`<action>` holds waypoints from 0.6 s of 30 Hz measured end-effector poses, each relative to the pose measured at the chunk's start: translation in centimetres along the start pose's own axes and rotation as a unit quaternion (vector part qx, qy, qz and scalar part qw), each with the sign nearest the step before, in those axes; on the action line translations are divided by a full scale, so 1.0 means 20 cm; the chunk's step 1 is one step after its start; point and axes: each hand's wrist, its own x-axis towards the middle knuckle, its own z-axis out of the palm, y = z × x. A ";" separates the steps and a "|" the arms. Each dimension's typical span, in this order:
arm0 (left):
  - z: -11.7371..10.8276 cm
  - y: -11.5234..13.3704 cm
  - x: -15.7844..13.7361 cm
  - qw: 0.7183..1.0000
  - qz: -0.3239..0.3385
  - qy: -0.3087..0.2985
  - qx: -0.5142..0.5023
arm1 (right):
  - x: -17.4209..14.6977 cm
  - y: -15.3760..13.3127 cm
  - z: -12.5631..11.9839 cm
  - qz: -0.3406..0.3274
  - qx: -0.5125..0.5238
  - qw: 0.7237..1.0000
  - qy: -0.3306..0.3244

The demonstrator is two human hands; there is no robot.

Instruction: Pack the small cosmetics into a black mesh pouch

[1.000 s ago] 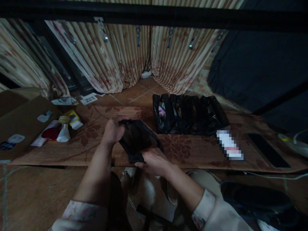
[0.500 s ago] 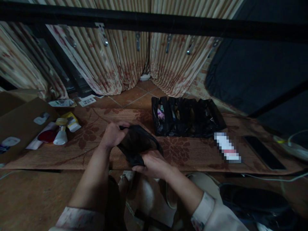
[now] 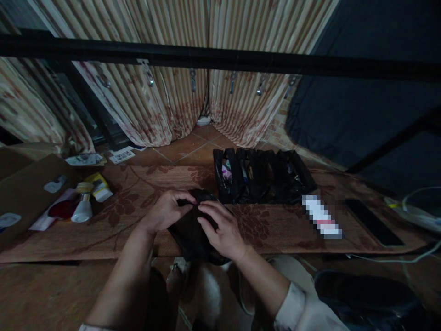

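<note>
A black sheer pouch [image 3: 193,239] hangs over the front edge of the cloth-covered bench, just in front of me. At its top edge my left hand [image 3: 168,211] is closed, thumb and index finger pinching the fabric. My right hand [image 3: 222,230] lies over the pouch from the right, thumb apart from its bent fingers. Its fingertips meet the pouch's upper edge close to my left fingertips. Behind it, to the right, stands a black organizer [image 3: 265,184] with several open compartments, small items showing inside some of them.
At left are a cardboard box [image 3: 31,193], a light bulb [image 3: 82,207], a yellow-and-white carton [image 3: 99,186] and a dark red round object [image 3: 62,210]. A black phone-like slab [image 3: 374,223] and a blurred-out white item [image 3: 322,218] lie right. A dark bar [image 3: 220,59] with hanging clips crosses ahead.
My right hand has moved from the pouch's lower rim up to its top edge, beside my left hand. The pouch's wide mouth no longer shows and it hangs flatter. The view has tilted up slightly.
</note>
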 end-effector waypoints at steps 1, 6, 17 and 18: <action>0.01 0.01 0.00 1.000 0.009 -0.010 -0.013 | 0.00 0.00 0.00 -0.022 -0.023 0.999 0.014; 0.00 0.09 -0.02 0.995 0.038 -0.035 -0.089 | 0.02 0.03 -0.01 0.016 -0.198 0.979 0.039; -0.03 0.03 -0.01 0.987 0.014 0.123 -0.099 | 0.01 0.10 -0.07 0.094 -0.134 0.987 -0.009; -0.02 0.02 -0.01 0.989 0.011 0.124 -0.076 | 0.01 0.10 -0.06 0.098 -0.130 0.987 -0.010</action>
